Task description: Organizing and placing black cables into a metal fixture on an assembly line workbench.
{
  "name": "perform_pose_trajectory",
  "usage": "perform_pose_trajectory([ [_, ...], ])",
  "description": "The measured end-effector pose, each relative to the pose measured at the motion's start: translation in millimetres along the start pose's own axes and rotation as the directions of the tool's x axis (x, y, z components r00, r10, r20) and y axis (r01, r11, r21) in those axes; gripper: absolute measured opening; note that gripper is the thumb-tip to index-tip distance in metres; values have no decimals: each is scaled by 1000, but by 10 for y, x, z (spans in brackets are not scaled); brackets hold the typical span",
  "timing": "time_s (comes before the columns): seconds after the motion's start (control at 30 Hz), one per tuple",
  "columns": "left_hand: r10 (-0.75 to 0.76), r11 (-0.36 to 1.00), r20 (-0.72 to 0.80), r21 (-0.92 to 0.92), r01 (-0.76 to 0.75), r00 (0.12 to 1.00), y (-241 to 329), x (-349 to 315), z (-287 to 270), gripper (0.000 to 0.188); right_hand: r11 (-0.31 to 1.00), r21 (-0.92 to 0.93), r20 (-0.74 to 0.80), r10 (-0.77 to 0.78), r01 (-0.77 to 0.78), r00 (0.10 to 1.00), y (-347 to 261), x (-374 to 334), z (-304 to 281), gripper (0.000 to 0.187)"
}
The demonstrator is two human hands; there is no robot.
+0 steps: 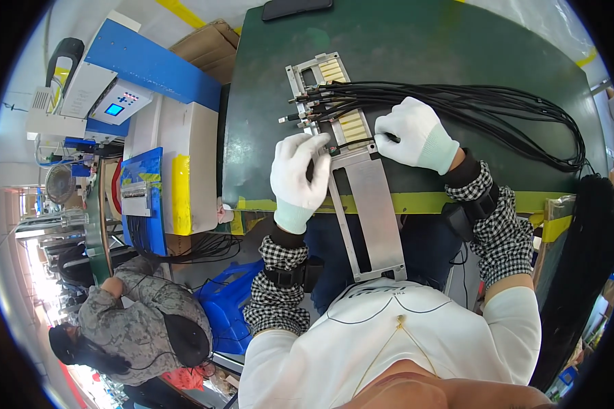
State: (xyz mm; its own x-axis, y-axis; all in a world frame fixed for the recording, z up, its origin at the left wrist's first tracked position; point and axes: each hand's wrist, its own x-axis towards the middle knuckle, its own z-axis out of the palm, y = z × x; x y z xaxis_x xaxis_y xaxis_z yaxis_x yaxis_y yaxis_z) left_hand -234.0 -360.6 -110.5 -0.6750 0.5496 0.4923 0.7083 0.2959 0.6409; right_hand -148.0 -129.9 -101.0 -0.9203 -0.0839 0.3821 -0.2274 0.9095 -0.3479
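A long silver metal fixture (375, 211) with pale yellow slots in its upper half lies across the table edge, its lower end close to my body. Between my gloved hands runs a short stretch of black cable (355, 143) over the fixture. My left hand (297, 176) pinches its end at the fixture's left edge; the fingers cover the tip. On the other side, my right hand (416, 133) is closed round the same cable. Farther up, several black cables (450, 95) lie across the fixture, with metal plugs (292, 118) sticking out at the left.
The cables loop to the right over the green table (273, 75). A dark phone (297, 8) lies at the far edge. Left stands a blue and white machine (150, 68) with a small screen. At lower left sits another person (143, 320) in camouflage clothing, near a blue plastic thing (228, 307).
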Motion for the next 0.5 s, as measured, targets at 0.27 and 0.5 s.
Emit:
perform_pose_trajectory([
  [0.27,278,905,75,315,-287,958,-61,62,155,24,993,60,-96,-91,97,991,61,74,64,5],
  [0.5,272,896,191,306,-320,943,-52,163,98,24,958,-228,85,-157,173,984,32,167,55,18],
])
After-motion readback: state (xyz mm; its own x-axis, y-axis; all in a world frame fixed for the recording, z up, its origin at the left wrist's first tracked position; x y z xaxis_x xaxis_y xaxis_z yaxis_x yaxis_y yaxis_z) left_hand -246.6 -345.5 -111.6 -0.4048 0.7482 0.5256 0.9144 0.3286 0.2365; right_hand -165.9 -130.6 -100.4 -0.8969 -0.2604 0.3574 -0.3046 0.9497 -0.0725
